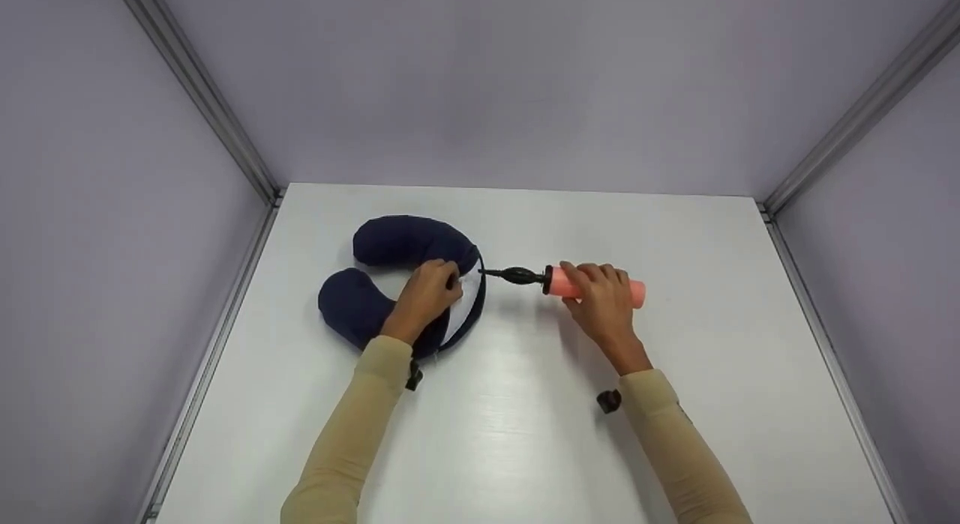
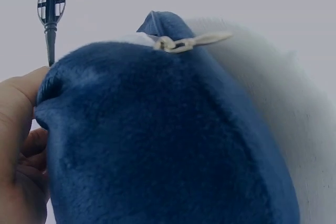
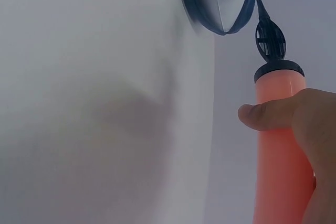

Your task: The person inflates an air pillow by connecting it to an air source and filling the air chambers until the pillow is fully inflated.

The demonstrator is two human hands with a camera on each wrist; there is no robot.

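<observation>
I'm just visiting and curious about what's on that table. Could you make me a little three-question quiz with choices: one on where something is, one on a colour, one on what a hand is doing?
1. Where does the neck pillow lie relative to the pump?
A. to its left in the head view
B. to its right
C. on top of it

2. What colour is the pump's barrel?
A. green
B. pink-orange
C. black

3. What is the right hand doing?
A. lying flat on the table
B. gripping the pump
C. holding the pillow

Answers: 1 A, the pillow sits left with the pump's black nozzle pointing at it; 2 B, the right wrist view shows a pink-orange tube; 3 B, its fingers curl round the barrel, while the left hand pinches the pillow.
</observation>
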